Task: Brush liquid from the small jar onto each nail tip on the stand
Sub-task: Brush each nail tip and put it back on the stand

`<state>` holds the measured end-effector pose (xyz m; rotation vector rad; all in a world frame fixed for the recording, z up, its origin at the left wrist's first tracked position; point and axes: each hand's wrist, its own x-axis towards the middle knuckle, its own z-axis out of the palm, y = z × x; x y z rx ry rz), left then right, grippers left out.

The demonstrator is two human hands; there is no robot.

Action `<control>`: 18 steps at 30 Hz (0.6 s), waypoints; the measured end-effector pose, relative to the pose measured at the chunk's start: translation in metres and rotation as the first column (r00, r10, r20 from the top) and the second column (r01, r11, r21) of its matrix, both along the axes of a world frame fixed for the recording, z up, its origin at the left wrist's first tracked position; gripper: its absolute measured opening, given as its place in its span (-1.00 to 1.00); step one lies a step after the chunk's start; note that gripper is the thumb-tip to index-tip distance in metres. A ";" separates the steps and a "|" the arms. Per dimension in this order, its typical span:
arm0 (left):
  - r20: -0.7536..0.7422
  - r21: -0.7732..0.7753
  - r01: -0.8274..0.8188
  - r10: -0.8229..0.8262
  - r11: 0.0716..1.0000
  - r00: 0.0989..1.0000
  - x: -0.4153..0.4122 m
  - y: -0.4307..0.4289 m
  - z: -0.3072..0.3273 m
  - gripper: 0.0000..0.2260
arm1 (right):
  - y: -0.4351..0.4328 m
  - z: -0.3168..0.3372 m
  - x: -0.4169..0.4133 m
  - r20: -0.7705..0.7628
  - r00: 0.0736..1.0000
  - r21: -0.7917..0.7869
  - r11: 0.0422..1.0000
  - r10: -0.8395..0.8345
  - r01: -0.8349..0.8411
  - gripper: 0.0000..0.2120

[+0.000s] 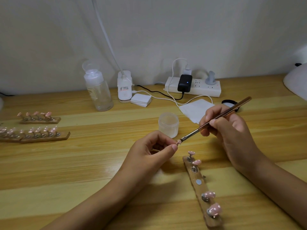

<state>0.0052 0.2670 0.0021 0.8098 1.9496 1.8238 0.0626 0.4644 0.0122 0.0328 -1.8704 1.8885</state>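
My left hand (pixel 154 151) pinches a small pink nail tip (pixel 178 142) between thumb and fingers, lifted above the table. In my right hand (pixel 226 128) is a thin brown brush (pixel 216 119), whose bristles touch that nail tip. Just behind the brush tip stands the small clear jar (pixel 168 124), open, with pale liquid inside. A wooden stand (pixel 198 185) lies at the lower right; several pink nail tips (pixel 209 195) sit on its metal holders, and one middle slot shows a bare round magnet (pixel 198 182).
Two more wooden stands with pink nail tips (pixel 35 134) lie at the left. At the back are a clear pump bottle (pixel 98 90), a white lamp base (pixel 124 87), cotton pads (pixel 141 100), a power strip (pixel 194 86) with cables, white wipes (pixel 194 108) and the black jar lid (pixel 230 103).
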 end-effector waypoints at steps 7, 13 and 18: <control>-0.019 -0.013 0.009 -0.010 1.000 1.000 -0.001 0.000 -0.001 -0.94 | 0.009 -0.003 -0.005 -0.001 1.000 -0.187 0.982 -0.020 0.019 -0.83; -0.024 0.003 0.021 -0.021 1.000 0.999 -0.002 -0.001 -0.002 -0.90 | 0.006 -0.005 -0.003 0.023 0.993 -0.173 0.978 0.119 -0.113 -0.85; -0.027 -0.001 0.020 -0.020 1.000 0.999 -0.001 0.000 -0.001 -0.90 | 0.004 -0.003 -0.002 0.033 0.993 -0.147 0.983 0.112 -0.106 -0.86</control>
